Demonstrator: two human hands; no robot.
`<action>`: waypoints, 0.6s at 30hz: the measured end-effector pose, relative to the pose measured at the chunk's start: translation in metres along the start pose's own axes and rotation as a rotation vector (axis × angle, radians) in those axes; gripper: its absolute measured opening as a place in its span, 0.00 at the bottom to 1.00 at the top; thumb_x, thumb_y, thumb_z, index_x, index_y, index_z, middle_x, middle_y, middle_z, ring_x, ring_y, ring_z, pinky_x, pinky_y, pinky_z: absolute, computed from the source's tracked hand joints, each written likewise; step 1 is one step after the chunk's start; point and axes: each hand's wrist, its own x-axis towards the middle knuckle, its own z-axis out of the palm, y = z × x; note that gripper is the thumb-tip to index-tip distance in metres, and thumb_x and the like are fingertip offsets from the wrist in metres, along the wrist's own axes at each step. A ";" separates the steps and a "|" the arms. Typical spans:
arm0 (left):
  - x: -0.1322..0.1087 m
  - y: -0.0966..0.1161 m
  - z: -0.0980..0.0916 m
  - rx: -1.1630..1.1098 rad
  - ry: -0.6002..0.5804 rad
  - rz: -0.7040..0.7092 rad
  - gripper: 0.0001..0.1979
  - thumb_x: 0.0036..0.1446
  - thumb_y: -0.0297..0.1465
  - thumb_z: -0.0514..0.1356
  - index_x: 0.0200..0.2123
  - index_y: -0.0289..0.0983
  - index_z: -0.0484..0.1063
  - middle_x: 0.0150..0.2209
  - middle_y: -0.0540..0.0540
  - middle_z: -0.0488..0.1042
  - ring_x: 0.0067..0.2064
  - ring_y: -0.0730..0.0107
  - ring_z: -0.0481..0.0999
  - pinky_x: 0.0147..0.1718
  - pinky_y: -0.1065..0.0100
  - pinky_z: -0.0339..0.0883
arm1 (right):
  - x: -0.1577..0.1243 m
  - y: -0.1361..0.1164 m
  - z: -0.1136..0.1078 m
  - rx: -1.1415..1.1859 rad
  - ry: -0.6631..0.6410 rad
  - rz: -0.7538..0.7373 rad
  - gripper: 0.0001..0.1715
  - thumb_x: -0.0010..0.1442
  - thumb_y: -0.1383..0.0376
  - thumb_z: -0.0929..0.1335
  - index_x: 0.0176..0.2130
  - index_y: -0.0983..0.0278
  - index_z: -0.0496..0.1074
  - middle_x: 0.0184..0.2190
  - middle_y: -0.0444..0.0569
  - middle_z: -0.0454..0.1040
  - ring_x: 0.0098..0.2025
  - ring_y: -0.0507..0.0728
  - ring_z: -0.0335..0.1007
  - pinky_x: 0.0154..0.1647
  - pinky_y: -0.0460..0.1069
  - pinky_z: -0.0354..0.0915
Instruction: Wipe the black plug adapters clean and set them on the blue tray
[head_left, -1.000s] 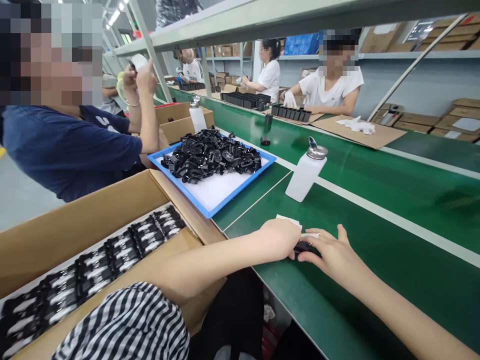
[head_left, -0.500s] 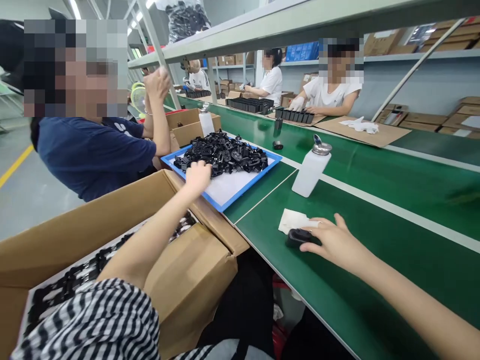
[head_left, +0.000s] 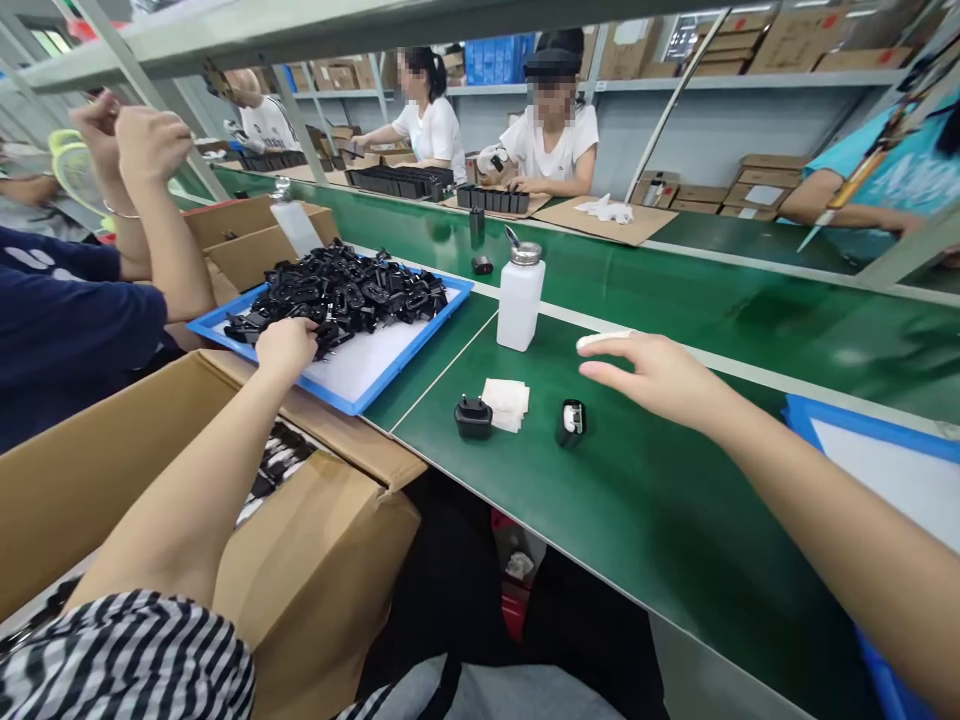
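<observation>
My left hand (head_left: 286,347) is at the near edge of a heap of small black plastic parts (head_left: 349,285), its fingers curled on one of them; the fingertips are partly hidden. The heap lies in a blue-rimmed tray (head_left: 405,362). Over the green bench my right hand (head_left: 637,368) is open and holds nothing, a white cover on one finger. Just left of it, a black plug housing (head_left: 573,422) stands with its opening showing white inside. A black two-pin plug adapter (head_left: 473,418) rests beside a folded white cloth (head_left: 507,402).
A white pump bottle (head_left: 520,298) stands behind the cloth. An open carton (head_left: 315,540) of black parts is at my left, and another blue-rimmed tray (head_left: 870,440) lies at right. A co-worker's raised hands (head_left: 146,150) are at left; other people work across the bench.
My right hand has let go of the black piece and lifted away from it. My left hand stays at the heap. The view has swung right, bringing the second tray into sight.
</observation>
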 end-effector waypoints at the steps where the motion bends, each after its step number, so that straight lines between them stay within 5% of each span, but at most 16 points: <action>1: 0.001 0.005 -0.004 -0.014 0.075 -0.030 0.18 0.55 0.32 0.40 0.42 0.27 0.61 0.42 0.41 0.63 0.42 0.58 0.60 0.40 0.59 0.55 | -0.006 0.007 -0.004 0.053 0.026 0.061 0.17 0.49 0.56 0.59 0.35 0.60 0.68 0.39 0.45 0.68 0.43 0.59 0.59 0.44 0.56 0.54; 4: -0.001 0.033 -0.018 -0.325 0.344 -0.050 0.13 0.54 0.28 0.44 0.40 0.27 0.61 0.39 0.44 0.65 0.40 0.68 0.63 0.41 0.64 0.56 | -0.020 0.019 -0.004 0.287 0.090 0.212 0.14 0.48 0.58 0.61 0.33 0.61 0.69 0.37 0.45 0.69 0.40 0.57 0.62 0.42 0.53 0.58; 6: -0.014 0.066 -0.029 -0.766 0.367 0.075 0.11 0.52 0.27 0.47 0.38 0.28 0.60 0.35 0.47 0.67 0.34 0.76 0.66 0.37 0.70 0.60 | -0.022 0.018 0.001 0.497 0.125 0.240 0.15 0.47 0.58 0.62 0.35 0.62 0.68 0.34 0.46 0.70 0.36 0.55 0.65 0.40 0.52 0.60; 9: -0.051 0.131 -0.041 -1.252 0.114 0.341 0.07 0.45 0.23 0.53 0.31 0.30 0.61 0.28 0.49 0.68 0.30 0.77 0.69 0.28 0.75 0.62 | -0.021 0.005 0.009 0.815 0.222 0.195 0.18 0.48 0.58 0.63 0.38 0.63 0.65 0.32 0.46 0.69 0.31 0.52 0.66 0.36 0.51 0.62; 14: -0.108 0.209 -0.034 -1.337 -0.474 0.577 0.07 0.44 0.27 0.54 0.29 0.31 0.63 0.24 0.51 0.68 0.27 0.75 0.70 0.25 0.76 0.62 | -0.025 -0.015 0.012 1.059 0.232 0.094 0.18 0.44 0.61 0.66 0.38 0.63 0.64 0.34 0.45 0.68 0.27 0.50 0.65 0.25 0.46 0.64; 16: -0.114 0.218 -0.023 -1.217 -0.541 0.595 0.09 0.45 0.29 0.54 0.33 0.32 0.62 0.28 0.49 0.68 0.28 0.75 0.70 0.26 0.74 0.63 | -0.028 -0.010 0.012 1.000 0.244 0.116 0.14 0.42 0.63 0.67 0.32 0.65 0.66 0.30 0.45 0.68 0.24 0.49 0.64 0.23 0.45 0.63; 18: -0.116 0.219 -0.010 -0.977 -0.490 0.604 0.17 0.43 0.34 0.56 0.38 0.33 0.60 0.34 0.46 0.67 0.32 0.70 0.69 0.29 0.71 0.63 | -0.030 0.002 0.015 0.923 0.240 0.176 0.12 0.41 0.64 0.67 0.30 0.66 0.66 0.27 0.45 0.68 0.23 0.49 0.63 0.23 0.45 0.63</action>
